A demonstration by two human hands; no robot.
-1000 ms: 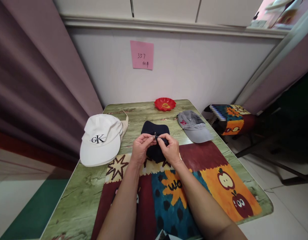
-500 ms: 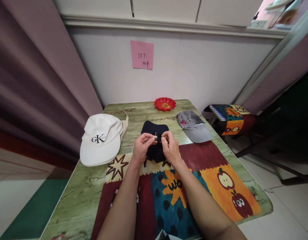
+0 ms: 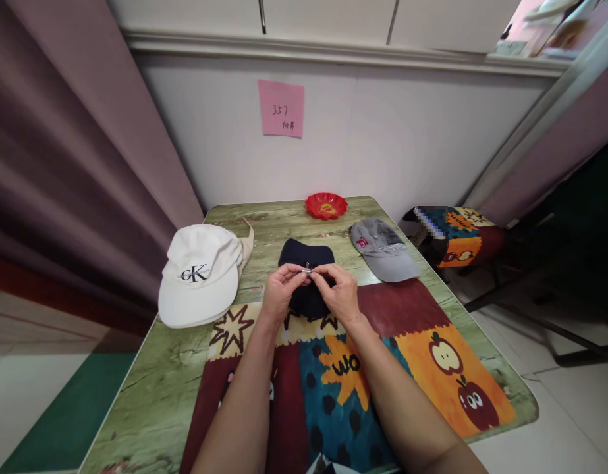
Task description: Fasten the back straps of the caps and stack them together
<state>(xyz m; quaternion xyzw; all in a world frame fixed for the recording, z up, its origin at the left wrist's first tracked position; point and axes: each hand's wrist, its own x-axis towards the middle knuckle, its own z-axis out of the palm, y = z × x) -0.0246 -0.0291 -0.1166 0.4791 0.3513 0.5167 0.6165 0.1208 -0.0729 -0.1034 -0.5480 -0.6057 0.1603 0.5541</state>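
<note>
On the counter (image 3: 165,368) my mat (image 3: 412,342) lies nearest me. Beyond its far edge sits a cap (image 3: 304,253) between my hands, another cap (image 3: 201,273) to its left, a third (image 3: 383,250) to its right, a dish (image 3: 326,205) behind.

Dark navy cap (image 3: 304,253) sits mid-desk, rear facing the person, brim pointing away toward the wall, its small silver strap buckle (image 3: 307,268) raised and pinched at the back edge between both hands.
</note>
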